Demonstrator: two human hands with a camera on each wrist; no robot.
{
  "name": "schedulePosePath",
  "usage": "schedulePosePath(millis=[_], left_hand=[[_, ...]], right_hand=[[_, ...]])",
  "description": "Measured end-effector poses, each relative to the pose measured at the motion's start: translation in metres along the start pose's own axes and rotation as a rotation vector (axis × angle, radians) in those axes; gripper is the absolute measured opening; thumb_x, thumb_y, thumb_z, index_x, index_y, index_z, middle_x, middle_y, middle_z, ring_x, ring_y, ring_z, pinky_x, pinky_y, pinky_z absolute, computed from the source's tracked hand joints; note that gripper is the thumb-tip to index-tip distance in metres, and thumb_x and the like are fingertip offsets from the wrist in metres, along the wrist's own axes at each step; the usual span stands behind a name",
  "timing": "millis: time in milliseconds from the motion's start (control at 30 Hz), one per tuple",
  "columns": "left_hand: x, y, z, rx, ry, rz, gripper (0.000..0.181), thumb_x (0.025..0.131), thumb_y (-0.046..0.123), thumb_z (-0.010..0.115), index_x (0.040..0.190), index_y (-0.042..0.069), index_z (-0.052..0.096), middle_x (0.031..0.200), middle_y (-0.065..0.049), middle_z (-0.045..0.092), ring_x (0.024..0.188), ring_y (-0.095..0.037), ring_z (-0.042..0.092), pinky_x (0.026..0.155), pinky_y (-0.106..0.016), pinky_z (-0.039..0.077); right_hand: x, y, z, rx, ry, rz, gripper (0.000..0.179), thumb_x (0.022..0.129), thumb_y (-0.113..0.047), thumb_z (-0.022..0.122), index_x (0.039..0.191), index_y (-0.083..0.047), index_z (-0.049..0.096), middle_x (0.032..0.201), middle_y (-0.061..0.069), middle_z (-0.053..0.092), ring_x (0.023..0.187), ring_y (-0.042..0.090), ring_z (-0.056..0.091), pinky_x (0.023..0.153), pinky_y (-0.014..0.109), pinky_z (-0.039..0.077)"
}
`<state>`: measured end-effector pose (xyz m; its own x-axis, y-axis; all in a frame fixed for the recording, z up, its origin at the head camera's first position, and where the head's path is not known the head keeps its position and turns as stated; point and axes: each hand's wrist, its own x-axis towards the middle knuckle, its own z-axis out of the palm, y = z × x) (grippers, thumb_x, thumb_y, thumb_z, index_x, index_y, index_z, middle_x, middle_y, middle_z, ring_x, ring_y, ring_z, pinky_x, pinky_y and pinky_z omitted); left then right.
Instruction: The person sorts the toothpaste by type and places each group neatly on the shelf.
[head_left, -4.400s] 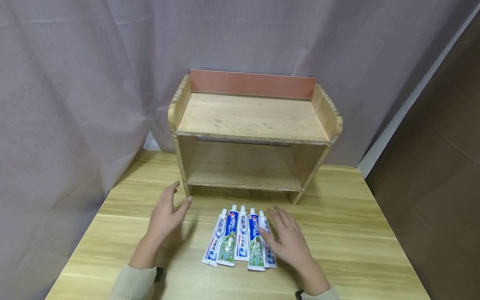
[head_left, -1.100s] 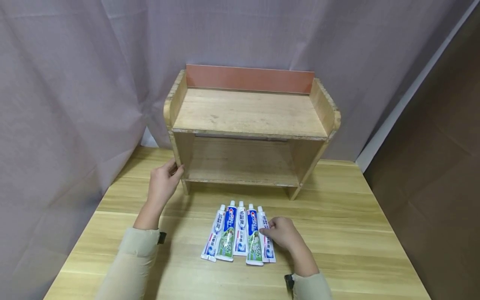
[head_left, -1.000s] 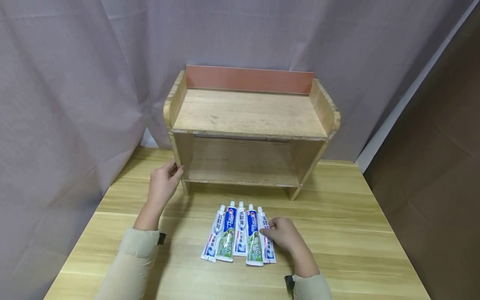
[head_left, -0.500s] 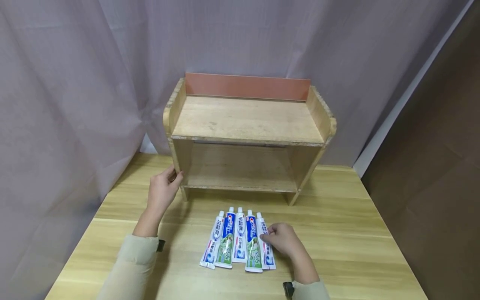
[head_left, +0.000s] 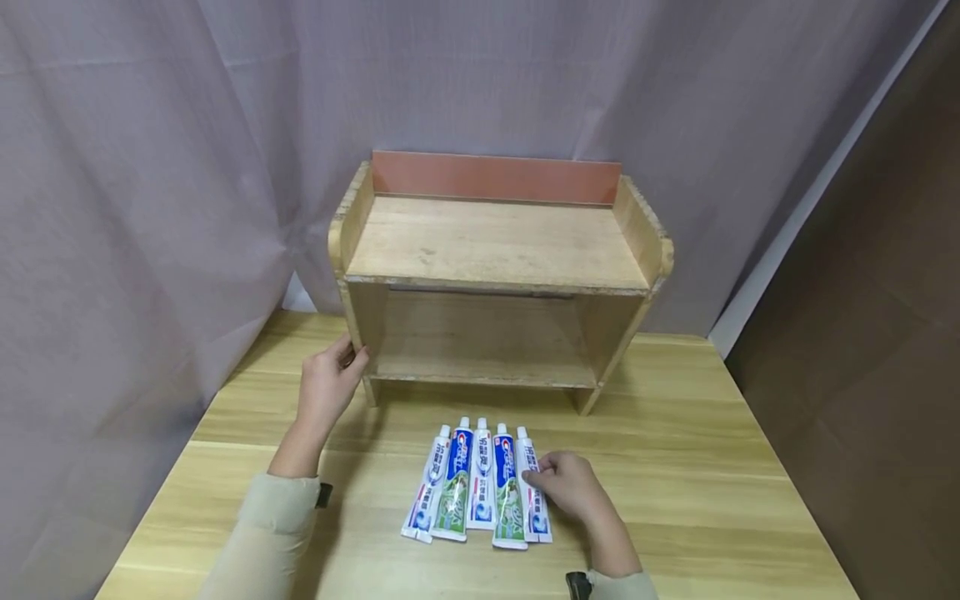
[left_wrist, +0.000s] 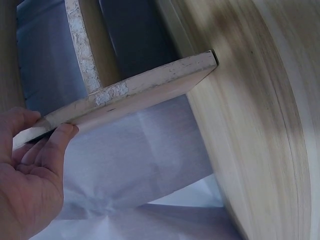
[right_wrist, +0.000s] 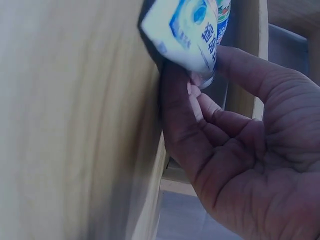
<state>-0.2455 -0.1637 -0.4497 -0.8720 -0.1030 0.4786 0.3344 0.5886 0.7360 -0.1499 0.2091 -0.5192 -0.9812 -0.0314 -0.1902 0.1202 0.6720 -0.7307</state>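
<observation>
Left of the shelf [head_left: 495,243], the left hand [head_left: 326,385] pinches its side panel; a hard tug there could shift or tip it. Before the shelf lie four tubes [head_left: 459,479], then, before its right end, the last tube [head_left: 536,508], its edge pinched by the right hand [head_left: 576,487]; so slight a hold might slip, or lifting might nudge the neighbour. Left fingertips are partly hidden behind the panel; whether those last two tubes overlap is unclear.
</observation>
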Motion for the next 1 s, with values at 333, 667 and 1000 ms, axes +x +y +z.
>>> schedulePosePath(millis=[333,667,1000], left_hand=[[0.0029,0.0015,0.0006,0.026,0.02,0.021,0.033,0.094,0.01,0.066,0.125,-0.003,0.068,0.111,-0.024,0.07,0.098,-0.034,0.072,0.08,-0.037,0.063],[0.0011,0.0012,0.0005,0.011,0.015,0.023,0.034,0.095,0.009,0.066,0.126,-0.005,0.066,0.113,-0.026,0.069,0.098,-0.036,0.072,0.079,-0.035,0.062],[0.0009,0.001,0.0008,0.019,0.013,0.027,0.034,0.095,0.009,0.066,0.126,-0.005,0.066,0.112,-0.026,0.069,0.097,-0.035,0.073,0.078,-0.034,0.063]], right_hand=[[-0.0003,-0.0014,-0.0007,0.036,0.023,0.008,0.02,0.085,-0.02,0.077,0.089,-0.002,0.068,0.07,0.003,0.061,0.062,0.017,0.054,0.054,0.027,0.05],[-0.0025,-0.0036,-0.0021,0.088,0.042,-0.007,0.023,0.086,-0.021,0.077,0.093,-0.001,0.069,0.071,0.003,0.062,0.062,0.017,0.056,0.053,0.026,0.052],[-0.0049,-0.0083,-0.0037,0.129,0.053,0.005,0.023,0.086,-0.021,0.078,0.093,-0.002,0.068,0.072,0.003,0.063,0.06,0.017,0.057,0.048,0.025,0.051]])
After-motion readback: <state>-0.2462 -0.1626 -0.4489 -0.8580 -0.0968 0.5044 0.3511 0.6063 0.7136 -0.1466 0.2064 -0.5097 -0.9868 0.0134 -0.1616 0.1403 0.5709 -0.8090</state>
